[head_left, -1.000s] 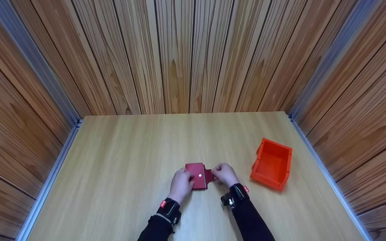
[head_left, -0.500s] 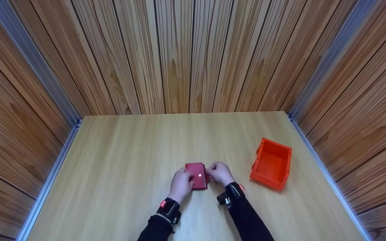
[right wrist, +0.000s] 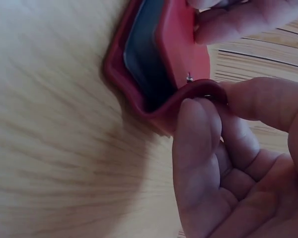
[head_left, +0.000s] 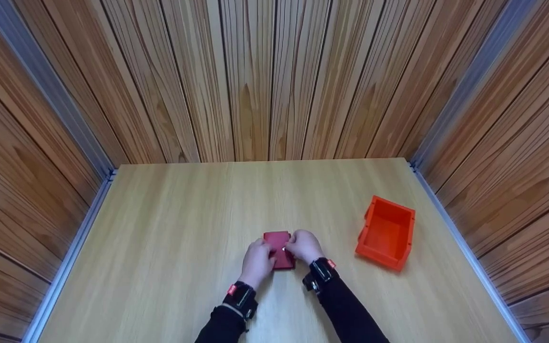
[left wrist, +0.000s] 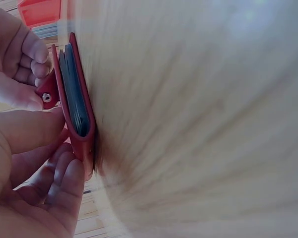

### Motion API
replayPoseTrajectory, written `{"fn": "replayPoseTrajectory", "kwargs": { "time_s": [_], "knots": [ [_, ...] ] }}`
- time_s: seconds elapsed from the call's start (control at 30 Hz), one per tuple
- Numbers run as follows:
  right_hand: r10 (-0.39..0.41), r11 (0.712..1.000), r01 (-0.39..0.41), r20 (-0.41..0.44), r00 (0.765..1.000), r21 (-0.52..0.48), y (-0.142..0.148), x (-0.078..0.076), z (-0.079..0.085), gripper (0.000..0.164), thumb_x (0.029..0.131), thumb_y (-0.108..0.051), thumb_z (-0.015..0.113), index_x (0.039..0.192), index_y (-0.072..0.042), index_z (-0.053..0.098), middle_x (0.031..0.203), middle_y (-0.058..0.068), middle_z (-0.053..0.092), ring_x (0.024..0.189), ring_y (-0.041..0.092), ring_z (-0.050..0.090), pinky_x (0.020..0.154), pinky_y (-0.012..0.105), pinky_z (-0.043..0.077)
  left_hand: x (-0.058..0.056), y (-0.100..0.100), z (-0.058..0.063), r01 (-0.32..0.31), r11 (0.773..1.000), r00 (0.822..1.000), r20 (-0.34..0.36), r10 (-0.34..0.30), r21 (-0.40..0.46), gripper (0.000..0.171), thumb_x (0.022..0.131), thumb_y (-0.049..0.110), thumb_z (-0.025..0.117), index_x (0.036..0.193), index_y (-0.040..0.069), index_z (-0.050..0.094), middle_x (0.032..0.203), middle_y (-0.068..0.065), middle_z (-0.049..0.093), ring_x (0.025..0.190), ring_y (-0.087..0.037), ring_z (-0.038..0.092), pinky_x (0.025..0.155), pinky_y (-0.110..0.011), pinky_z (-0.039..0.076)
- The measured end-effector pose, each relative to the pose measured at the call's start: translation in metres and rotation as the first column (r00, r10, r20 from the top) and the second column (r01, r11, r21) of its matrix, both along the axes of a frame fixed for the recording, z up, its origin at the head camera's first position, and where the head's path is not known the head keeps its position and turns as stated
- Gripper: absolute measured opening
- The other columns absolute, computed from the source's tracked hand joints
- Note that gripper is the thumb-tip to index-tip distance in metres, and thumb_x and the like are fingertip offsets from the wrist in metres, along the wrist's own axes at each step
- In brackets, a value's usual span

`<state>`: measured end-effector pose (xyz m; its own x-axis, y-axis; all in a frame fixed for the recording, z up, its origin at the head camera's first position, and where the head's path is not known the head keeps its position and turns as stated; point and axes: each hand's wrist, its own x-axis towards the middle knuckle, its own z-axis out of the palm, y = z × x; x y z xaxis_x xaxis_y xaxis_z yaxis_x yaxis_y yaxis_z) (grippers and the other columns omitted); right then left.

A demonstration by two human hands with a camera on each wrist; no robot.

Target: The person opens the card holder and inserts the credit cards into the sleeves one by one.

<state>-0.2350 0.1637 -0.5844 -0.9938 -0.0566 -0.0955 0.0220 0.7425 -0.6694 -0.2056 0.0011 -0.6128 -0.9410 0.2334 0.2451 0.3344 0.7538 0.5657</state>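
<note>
A small red card wallet point(head_left: 280, 261) lies on the table in front of me, its clear card sleeves point(left wrist: 75, 94) showing edge-on in the left wrist view. My left hand point(head_left: 256, 262) grips its left side, thumb on the front cover and fingers at the spine. Between thumb and fingers, my right hand point(head_left: 306, 247) pinches the wallet's closing strap point(right wrist: 202, 88), which bends round the open edge and over the front cover. A metal snap point(left wrist: 47, 97) shows on the strap's end in the left wrist view. The matching stud point(right wrist: 189, 78) stands on the cover close to the strap.
An orange-red plastic bin point(head_left: 389, 234) stands to the right on the wooden table point(head_left: 184, 214). Wood-plank walls point(head_left: 250, 85) with metal corner rails close off the back and both sides.
My right hand has moved left, bringing the strap from stretched out at the right to folded over the wallet's front. The left hand has stayed on the wallet.
</note>
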Motion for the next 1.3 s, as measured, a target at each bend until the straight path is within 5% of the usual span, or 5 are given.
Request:
{"fn": "replayPoseTrajectory", "kwargs": {
  "time_s": [0.2, 0.53, 0.9, 1.1, 1.3],
  "knots": [
    [0.028, 0.995, -0.025, -0.034, 0.999, 0.097, -0.004, -0.003, 0.0, 0.029, 0.081, -0.013, 0.072, 0.061, -0.015, 0.051, 0.056, -0.006, 0.047, 0.051, 0.012, 0.045, 0.051, 0.027, 0.035, 0.0, -0.001, -0.002, 0.012, 1.0, 0.999, -0.041, -0.012, -0.018, 0.013, 0.076, 0.003, 0.08, 0.085, 0.003, 0.07, 0.09, -0.009, 0.06, 0.084, -0.029, 0.059, 0.076, -0.042, 0.049],
    [0.067, 0.976, -0.055, -0.05, 0.997, 0.21, -0.012, -0.007, 0.003, 0.034, 0.079, -0.01, 0.068, 0.058, -0.016, 0.042, 0.057, -0.004, 0.04, 0.053, 0.015, 0.04, 0.05, 0.029, 0.032, -0.001, -0.001, 0.0, 0.004, 1.0, 1.0, -0.002, -0.004, 0.005, 0.013, 0.076, 0.001, 0.078, 0.086, 0.002, 0.07, 0.089, -0.008, 0.059, 0.085, -0.029, 0.059, 0.077, -0.043, 0.049],
    [0.087, 0.983, -0.094, 0.052, 0.995, 0.155, -0.009, -0.007, 0.004, 0.027, 0.088, -0.013, 0.072, 0.068, -0.011, 0.056, 0.059, -0.003, 0.051, 0.051, 0.011, 0.048, 0.05, 0.025, 0.038, 0.0, 0.0, 0.0, -0.001, 1.0, 0.999, 0.041, 0.001, -0.003, 0.013, 0.078, 0.002, 0.078, 0.088, 0.002, 0.07, 0.092, -0.009, 0.059, 0.087, -0.029, 0.059, 0.079, -0.043, 0.049],
    [0.143, 0.974, -0.141, 0.003, 0.99, 0.178, -0.007, -0.005, 0.006, 0.03, 0.082, 0.003, 0.064, 0.061, -0.012, 0.048, 0.056, -0.004, 0.046, 0.05, 0.012, 0.045, 0.049, 0.025, 0.038, 0.001, 0.0, -0.002, 0.001, 1.0, 1.0, -0.017, -0.001, -0.012, 0.013, 0.076, 0.002, 0.079, 0.084, 0.002, 0.069, 0.089, -0.009, 0.059, 0.084, -0.03, 0.059, 0.076, -0.043, 0.049],
    [0.126, 0.966, -0.11, -0.056, 0.99, 0.233, -0.008, -0.005, 0.003, 0.029, 0.08, 0.001, 0.063, 0.061, -0.013, 0.047, 0.059, -0.003, 0.043, 0.055, 0.015, 0.042, 0.052, 0.03, 0.037, 0.001, 0.0, -0.001, -0.001, 1.0, 1.0, -0.021, 0.001, -0.003, 0.013, 0.076, 0.001, 0.079, 0.084, 0.002, 0.069, 0.088, -0.008, 0.058, 0.083, -0.029, 0.058, 0.075, -0.042, 0.049]
  ]
}}
